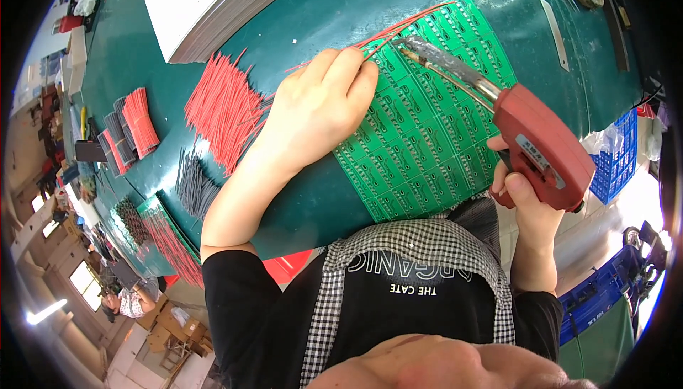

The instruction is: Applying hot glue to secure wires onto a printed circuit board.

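Note:
My left hand (320,104) rests on the left edge of a green circuit board panel (427,140) and pinches a thin red wire (398,31) against it. The wire runs up and right over the board. My right hand (530,204) grips a red pistol-shaped soldering gun (541,147). Its metal barrel and tip (427,51) point up-left at the board, close to the fingertips of my left hand. The board lies flat on a dark green table (313,197).
A loose pile of cut red wires (224,108) lies left of my left hand, with dark wires (193,186) below it. Bundled red and black wires (128,129) sit further left. A white stack of sheets (206,1) is at the top. A blue crate (615,158) stands right.

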Available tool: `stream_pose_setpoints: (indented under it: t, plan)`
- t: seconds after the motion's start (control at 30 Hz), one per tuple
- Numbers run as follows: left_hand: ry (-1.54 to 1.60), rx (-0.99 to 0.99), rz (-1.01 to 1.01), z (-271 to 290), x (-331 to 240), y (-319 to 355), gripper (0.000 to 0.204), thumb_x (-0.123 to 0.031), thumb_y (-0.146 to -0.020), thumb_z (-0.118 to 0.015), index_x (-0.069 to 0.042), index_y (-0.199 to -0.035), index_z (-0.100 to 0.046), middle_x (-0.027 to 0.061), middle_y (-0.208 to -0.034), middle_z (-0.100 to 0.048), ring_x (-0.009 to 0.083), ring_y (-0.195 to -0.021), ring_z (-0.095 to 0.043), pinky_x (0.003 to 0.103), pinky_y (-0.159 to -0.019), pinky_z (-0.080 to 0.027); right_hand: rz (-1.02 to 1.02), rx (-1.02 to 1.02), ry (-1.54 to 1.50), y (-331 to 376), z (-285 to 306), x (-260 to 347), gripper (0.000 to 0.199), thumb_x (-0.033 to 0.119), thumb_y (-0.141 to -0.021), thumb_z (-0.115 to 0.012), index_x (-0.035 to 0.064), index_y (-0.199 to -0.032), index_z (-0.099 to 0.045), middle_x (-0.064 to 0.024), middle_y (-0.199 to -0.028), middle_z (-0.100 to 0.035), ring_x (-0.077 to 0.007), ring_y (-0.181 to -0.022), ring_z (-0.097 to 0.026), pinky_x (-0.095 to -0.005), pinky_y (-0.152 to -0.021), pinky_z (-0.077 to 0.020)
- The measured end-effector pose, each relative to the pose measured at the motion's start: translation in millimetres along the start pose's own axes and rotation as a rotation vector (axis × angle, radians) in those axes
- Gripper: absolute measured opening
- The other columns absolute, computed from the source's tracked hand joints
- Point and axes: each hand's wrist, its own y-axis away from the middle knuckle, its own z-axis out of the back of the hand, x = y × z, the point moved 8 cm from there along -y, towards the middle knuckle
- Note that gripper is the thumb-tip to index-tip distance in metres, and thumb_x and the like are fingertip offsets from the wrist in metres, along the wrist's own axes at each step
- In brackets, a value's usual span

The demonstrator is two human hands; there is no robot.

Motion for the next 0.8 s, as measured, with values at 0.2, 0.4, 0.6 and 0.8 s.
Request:
stream_pose_setpoints:
  t: [0.2,0.4,0.6,0.8]
  plan:
    - [-0.006,-0.009,-0.007,1,0,0,0.024,-0.006,-0.066,-0.059,-0.004,-0.090,-0.061,0.0060,-0.087,-0.056,0.0192,-0.074,-0.058,0.028,-0.056,-0.049,0.048,-0.046,0.043,-4,6,6,0.049,0.010,-0.074,-0.071,-0.0034,-0.117,-0.049,-0.0159,-0.102,-0.061,-0.0095,-0.068,-0.053,-0.0211,-0.059,-0.0436]
    - [0.010,-0.014,0.005,2,0,-1,0.024,-0.003,-0.065,-0.059,-0.003,-0.089,-0.061,0.0061,-0.085,-0.056,0.0200,-0.073,-0.058,0.028,-0.055,-0.049,0.095,-0.032,0.023,-5,6,9,0.048,0.009,-0.077,-0.067,-0.0036,-0.119,-0.047,-0.0163,-0.102,-0.061,-0.0098,-0.066,-0.053,-0.0218,-0.058,-0.0445]
    - [0.082,-0.209,-0.025,6,4,-4,0.016,-0.007,-0.065,-0.060,-0.003,-0.080,-0.059,0.0024,-0.075,-0.049,0.0139,-0.067,-0.053,0.025,-0.053,-0.047,0.055,-0.043,0.039,-4,8,5,0.046,0.005,-0.077,-0.066,-0.0029,-0.118,-0.048,-0.0144,-0.100,-0.061,-0.0092,-0.066,-0.053,-0.0216,-0.058,-0.0447]
    - [0.063,-0.209,-0.051,0,-2,-13,0.017,-0.006,-0.062,-0.060,-0.004,-0.079,-0.059,0.0014,-0.070,-0.048,0.0140,-0.065,-0.052,0.026,-0.052,-0.046,0.002,-0.058,0.056,-1,11,-1,0.042,0.001,-0.075,-0.067,-0.0010,-0.114,-0.052,-0.0093,-0.096,-0.062,-0.0114,-0.079,-0.057,-0.0227,-0.065,-0.0458]
